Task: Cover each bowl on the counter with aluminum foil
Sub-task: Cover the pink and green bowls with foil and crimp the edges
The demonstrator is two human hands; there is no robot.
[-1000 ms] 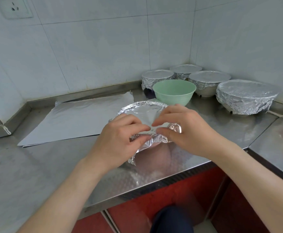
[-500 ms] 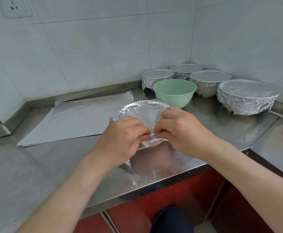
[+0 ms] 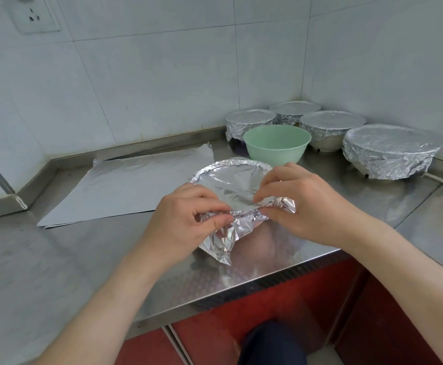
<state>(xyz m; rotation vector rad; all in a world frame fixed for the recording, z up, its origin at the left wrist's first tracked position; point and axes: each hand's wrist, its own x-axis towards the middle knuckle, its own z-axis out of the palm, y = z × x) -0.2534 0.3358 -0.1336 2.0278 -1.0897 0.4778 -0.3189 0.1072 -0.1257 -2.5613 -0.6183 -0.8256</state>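
A bowl under a sheet of aluminum foil [image 3: 231, 180] stands near the counter's front edge. My left hand [image 3: 186, 219] pinches the foil at the bowl's near rim, where a loose corner hangs down. On the near right side of the rim, my right hand [image 3: 302, 206] grips crumpled foil. The bowl itself is hidden by the foil. Just behind it sits a bare green bowl [image 3: 277, 143]. Several foil-covered bowls [image 3: 389, 151] are grouped in the back right corner.
Flat foil sheets [image 3: 136, 185] lie on the steel counter [image 3: 43, 272] to the left. Tiled walls close the back and right. A lower steel surface [image 3: 439, 227] adjoins at the right. A red cabinet front is below the counter edge.
Both hands have shifted slightly along the near rim, pressing the foil down. A loose foil corner now hangs lower below my left hand.
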